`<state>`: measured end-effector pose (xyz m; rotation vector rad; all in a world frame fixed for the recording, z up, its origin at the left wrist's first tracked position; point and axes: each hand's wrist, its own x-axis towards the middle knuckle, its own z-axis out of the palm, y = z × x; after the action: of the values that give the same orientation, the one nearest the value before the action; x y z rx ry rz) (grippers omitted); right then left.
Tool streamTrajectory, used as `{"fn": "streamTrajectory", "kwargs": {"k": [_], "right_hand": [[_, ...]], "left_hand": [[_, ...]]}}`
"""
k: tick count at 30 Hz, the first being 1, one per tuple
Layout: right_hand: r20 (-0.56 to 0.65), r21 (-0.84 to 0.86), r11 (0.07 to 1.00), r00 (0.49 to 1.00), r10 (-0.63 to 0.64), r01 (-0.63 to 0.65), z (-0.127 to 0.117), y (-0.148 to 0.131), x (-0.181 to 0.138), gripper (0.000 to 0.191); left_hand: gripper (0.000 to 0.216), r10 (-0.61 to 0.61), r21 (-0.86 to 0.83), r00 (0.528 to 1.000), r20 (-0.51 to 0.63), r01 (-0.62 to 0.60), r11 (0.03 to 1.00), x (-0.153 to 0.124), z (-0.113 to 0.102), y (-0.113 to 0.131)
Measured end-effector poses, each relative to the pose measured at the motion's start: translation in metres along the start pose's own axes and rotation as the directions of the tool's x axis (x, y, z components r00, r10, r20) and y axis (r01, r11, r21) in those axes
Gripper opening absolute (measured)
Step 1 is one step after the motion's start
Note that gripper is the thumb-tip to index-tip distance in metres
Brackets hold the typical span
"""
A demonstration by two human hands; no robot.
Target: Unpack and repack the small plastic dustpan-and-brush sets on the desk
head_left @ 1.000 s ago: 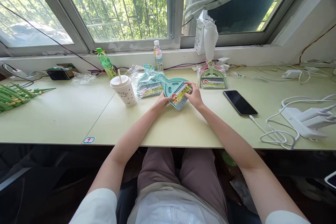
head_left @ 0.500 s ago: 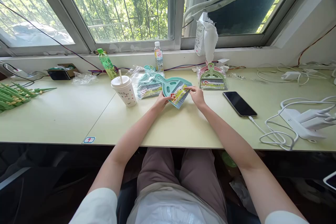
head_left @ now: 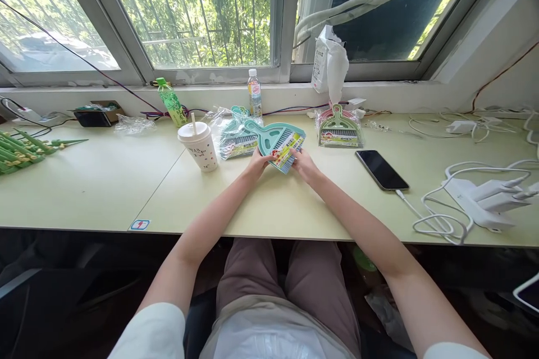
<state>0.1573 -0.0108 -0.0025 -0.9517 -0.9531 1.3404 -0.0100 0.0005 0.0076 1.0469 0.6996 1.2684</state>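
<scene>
Ok, I see L hand [head_left: 257,161] & R hand [head_left: 304,164] both pinching teal mini dustpan set [head_left: 272,139], grey bristles, yellow label [head_left: 289,146].

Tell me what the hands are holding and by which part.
The teal dustpan-and-brush set, held at its wide, labelled end: left hand on the left corner, right hand on the right corner.

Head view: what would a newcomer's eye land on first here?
The left hand and right hand hold a teal dustpan in the middle of the desk, under the bright window. Left of it stands a white cup with a straw; to the right lie a dark phone and tangled white cables.
</scene>
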Motion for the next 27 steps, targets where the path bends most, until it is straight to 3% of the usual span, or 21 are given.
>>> {"fn": "streamTrajectory", "kwargs": {"k": [4,13,16,20,23,25,27], "right_hand": [[-0.012,0.065,0.998,1.000,0.022,-0.021,0.007,0.002,-0.004,0.032],[0.016,0.076,0.996,0.999,0.049,-0.050,-0.002,-0.002,0.000,0.034],[0.024,0.080,0.995,0.998,0.062,-0.064,-0.002,-0.003,0.000,0.027],[-0.015,0.119,0.993,0.999,0.030,-0.028,-0.003,-0.008,0.001,0.023],[-0.044,0.134,0.991,0.999,-0.013,0.019,-0.006,-0.010,0.002,0.026],[-0.072,0.128,0.991,0.997,-0.019,0.028,-0.008,-0.010,0.003,0.025],[-0.100,0.116,0.993,0.995,-0.006,0.018,-0.011,-0.009,0.005,0.025]], "left_hand": [[0.081,0.014,0.007,0.999,0.029,-0.015,1.000,0.001,0.000,0.000],[0.081,-0.004,0.044,0.997,0.082,0.000,0.999,0.001,-0.001,0.004],[0.076,0.007,0.105,0.999,0.034,-0.010,0.994,0.001,-0.001,0.006],[0.062,0.145,0.271,0.986,-0.078,-0.119,0.955,0.004,-0.005,0.010],[0.061,0.316,0.496,0.939,-0.134,-0.213,0.842,0.005,-0.016,0.018],[0.061,0.476,0.716,0.866,-0.151,-0.237,0.657,0.006,-0.026,0.026],[0.065,0.593,0.887,0.794,-0.131,-0.172,0.428,0.008,-0.037,0.032]]}}
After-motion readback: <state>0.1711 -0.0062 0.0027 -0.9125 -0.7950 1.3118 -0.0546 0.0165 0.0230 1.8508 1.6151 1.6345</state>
